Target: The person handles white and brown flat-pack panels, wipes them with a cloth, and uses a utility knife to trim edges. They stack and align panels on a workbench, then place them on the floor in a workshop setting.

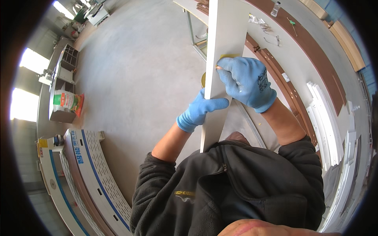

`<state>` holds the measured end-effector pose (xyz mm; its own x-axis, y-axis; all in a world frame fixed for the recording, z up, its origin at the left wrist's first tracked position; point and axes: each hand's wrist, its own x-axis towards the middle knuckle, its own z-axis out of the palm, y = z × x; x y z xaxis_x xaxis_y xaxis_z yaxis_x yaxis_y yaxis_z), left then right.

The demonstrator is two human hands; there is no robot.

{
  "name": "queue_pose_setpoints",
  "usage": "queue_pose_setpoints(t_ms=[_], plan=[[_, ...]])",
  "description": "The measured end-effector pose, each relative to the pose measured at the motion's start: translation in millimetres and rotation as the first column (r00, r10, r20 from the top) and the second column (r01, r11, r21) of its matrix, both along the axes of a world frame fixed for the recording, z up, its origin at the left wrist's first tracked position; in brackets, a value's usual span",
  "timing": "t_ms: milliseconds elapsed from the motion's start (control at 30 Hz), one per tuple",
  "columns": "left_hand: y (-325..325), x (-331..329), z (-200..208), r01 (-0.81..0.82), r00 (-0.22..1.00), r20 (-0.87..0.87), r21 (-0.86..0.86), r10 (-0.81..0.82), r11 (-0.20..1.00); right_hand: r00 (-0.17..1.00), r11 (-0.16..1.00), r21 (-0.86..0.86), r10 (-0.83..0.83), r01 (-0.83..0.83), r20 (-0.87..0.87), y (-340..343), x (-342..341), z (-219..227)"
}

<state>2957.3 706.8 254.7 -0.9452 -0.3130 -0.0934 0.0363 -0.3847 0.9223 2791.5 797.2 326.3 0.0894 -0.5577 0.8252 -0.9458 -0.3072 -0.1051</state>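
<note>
A long white board (pixel 231 35) stands on edge in front of me and reaches from my body toward the far side. My left hand (pixel 199 110), in a blue work glove, is closed around the board's near part, with the thumb lying across its face. My right hand (pixel 248 82), gloved the same way, is closed against the board's face and edge farther along. A thin yellow pad (pixel 229 56) shows between its fingers and the board; most of it is hidden, so its exact kind is unclear. A bare fingertip pokes out at the glove's tip.
On the right, a bench carries brown strips (pixel 289 88), white strips (pixel 323 122), a clear bottle (pixel 275 8) and a green-handled tool (pixel 291 23). White slotted panels (pixel 94 157) lean at lower left. A filled bag (pixel 67 100) rests by the dark shelf (pixel 63 115).
</note>
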Motion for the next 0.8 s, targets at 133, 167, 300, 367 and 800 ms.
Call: queue_pose_setpoints(t_ms=[133, 167, 300, 367, 800], plan=[[-31, 4, -6, -0.052, 0.998, 0.023, 0.001, 0.052, 0.999, 0.999, 0.999, -0.033, 0.025, -0.026, -0.034, -45, 0, -11], [-41, 4, -8, -0.058, 0.997, 0.042, 0.012, 0.058, 0.998, 0.998, 0.997, -0.054, 0.052, -0.054, -0.044, -56, -3, -14], [-82, -4, -10, -0.098, 0.994, 0.057, 0.023, 0.097, 0.995, 0.995, 0.993, -0.067, 0.098, -0.095, 0.029, -107, -19, -26], [-104, -12, -10, -0.150, 0.988, 0.047, 0.003, 0.150, 0.989, 0.991, 0.989, -0.106, 0.109, -0.101, 0.077, -138, -29, -30], [-224, -47, -10, -0.380, 0.916, 0.096, -0.115, 0.391, 0.918, 0.962, 0.972, 0.129, 0.168, -0.199, 0.215, -275, -61, -22]])
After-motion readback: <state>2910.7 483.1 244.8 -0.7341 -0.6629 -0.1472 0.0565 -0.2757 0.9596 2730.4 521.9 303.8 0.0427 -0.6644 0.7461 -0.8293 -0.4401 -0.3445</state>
